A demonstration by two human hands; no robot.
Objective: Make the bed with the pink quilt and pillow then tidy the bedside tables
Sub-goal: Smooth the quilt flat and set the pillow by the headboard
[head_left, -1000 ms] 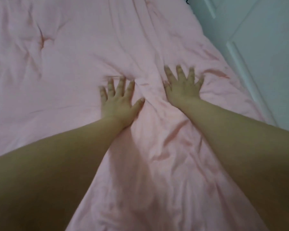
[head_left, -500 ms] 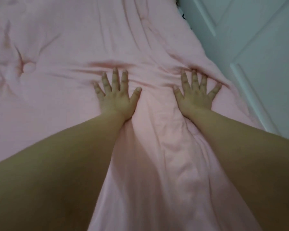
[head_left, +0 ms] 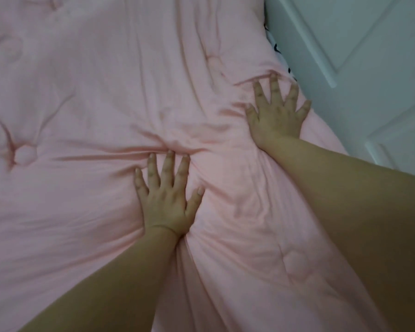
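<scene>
Setting: pale panelled door or cupboard front (head_left: 359, 68) is standing along the right side of the bed, its raised mouldings running diagonally through the upper right corner.
Pink quilt (head_left: 86, 97): it is lying spread over the bed and filling nearly the whole view, reaching right up to the edge beside the pale panels; long soft creases are running down its middle, and round tufted dimples are showing at the left and lower right.
Left hand (head_left: 165, 200): it is lying palm-down on the quilt near the centre, fingers straight and fanned, thumb pointing right; it is pressing flat and gripping nothing, and a ridge of bunched fabric is sitting just beyond its fingertips.
Right hand (head_left: 277, 116): it is pressing flat on the quilt farther up and to the right, close to the bed's edge, fingers spread wide and straight, nothing held; small folds are gathering at its fingertips.
Arms: both bare forearms are reaching in from the bottom of the view over the quilt.
Dark-patterned fabric (head_left: 277, 47): a narrow strip is peeking out between the quilt's edge and the panels; what it is cannot be told.
</scene>
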